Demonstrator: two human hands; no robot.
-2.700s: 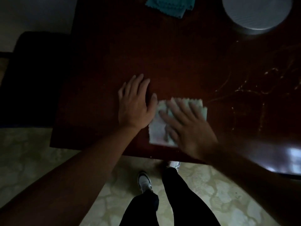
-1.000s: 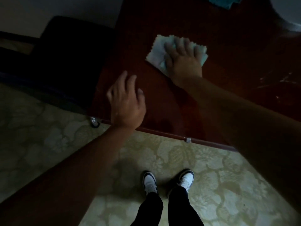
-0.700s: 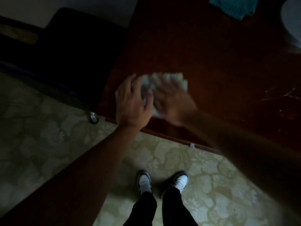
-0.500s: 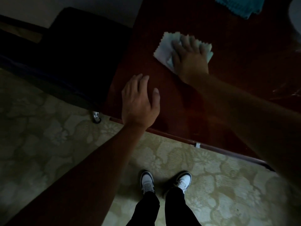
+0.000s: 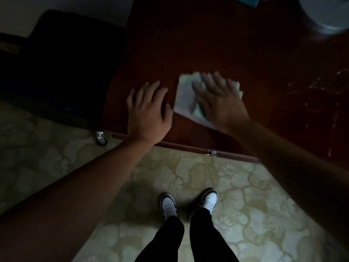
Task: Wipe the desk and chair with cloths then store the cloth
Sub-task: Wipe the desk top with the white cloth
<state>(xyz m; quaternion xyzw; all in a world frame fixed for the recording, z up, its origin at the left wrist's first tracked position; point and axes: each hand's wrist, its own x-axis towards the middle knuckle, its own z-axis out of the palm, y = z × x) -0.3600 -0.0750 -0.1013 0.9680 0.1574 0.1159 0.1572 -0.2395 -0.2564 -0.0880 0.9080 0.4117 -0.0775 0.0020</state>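
Observation:
A pale folded cloth (image 5: pixel 186 97) lies on the dark red-brown desk (image 5: pixel 217 44) near its front edge. My right hand (image 5: pixel 221 99) presses flat on the cloth with fingers spread, blurred by motion. My left hand (image 5: pixel 149 112) rests flat and empty on the desk near the front left corner, just left of the cloth. A dark chair (image 5: pixel 62 69) stands left of the desk, mostly lost in shadow.
A teal cloth (image 5: pixel 251 0) peeks in at the desk's far edge. A round pale grey object (image 5: pixel 328 12) sits at the far right. Scratches mark the desk's right side. Patterned floor and my two feet (image 5: pixel 188 205) lie below the desk's front edge.
My right hand has slid the pale cloth back toward the front edge, close to my left hand. The left hand has stayed flat near the corner.

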